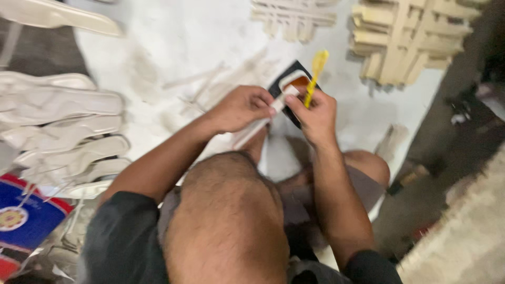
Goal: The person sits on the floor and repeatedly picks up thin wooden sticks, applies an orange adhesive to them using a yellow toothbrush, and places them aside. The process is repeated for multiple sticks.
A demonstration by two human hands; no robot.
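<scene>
A bent knee (226,210) is closest to the camera, bare and big in the middle of the view. Dark sleeves sit at the bottom on both sides.

Just past the knee, the two hands meet. The left hand (239,108) has its fingers curled shut around a long white strap (258,128). The strap slants down from the hands toward the knee. The right hand (315,113) pinches a yellow brush (314,79) between thumb and fingers. The brush stands almost straight up, with its head above the hand. The thumb of this hand also touches the top end of the strap.

Right behind the hands lies a small black tray (286,87) with orange-brown glue in it. It rests on the white sheet (173,47) that covers the floor.

To the left, a pile of pale shoe soles (63,131) lies in a stack, well apart from the hands. Under them, near the corner, is a blue and red packet (26,218).

Farthest away, at the top, sit two stacks of crossed pale strips (410,37). The picture is blurry, so small details are hard to see.
</scene>
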